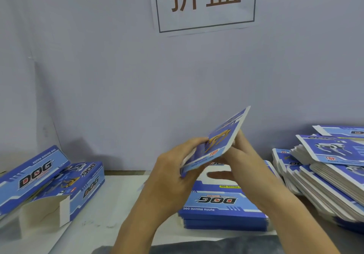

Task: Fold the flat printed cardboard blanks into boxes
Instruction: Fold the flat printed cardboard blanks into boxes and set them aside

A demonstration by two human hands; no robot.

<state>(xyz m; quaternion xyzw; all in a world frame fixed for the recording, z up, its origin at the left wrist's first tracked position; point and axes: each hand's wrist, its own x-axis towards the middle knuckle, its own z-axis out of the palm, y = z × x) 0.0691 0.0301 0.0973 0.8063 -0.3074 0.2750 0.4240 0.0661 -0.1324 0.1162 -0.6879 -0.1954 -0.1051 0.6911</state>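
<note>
Left hand (pixel 173 167) grips the near, lower edge of one flat blank (pixel 214 145), fingers curled over its printed face. Right hand (pixel 242 155) supports the same blank from behind and beneath, fingers extended along its white underside; whether the thumb pinches cannot be told. The blank is held clear of the table and tilted, far corner raised, probably to free its panels for opening into a tube. Directly below the hands lies a neat stack of blanks (pixel 222 204), kept within short reach. To the right of the right hand, a looser, fanned pile of blanks (pixel 325 173) serves as reserve stock. Well left of the left hand, folded boxes (pixel 59 181) lie set aside, one end flap open.
</note>
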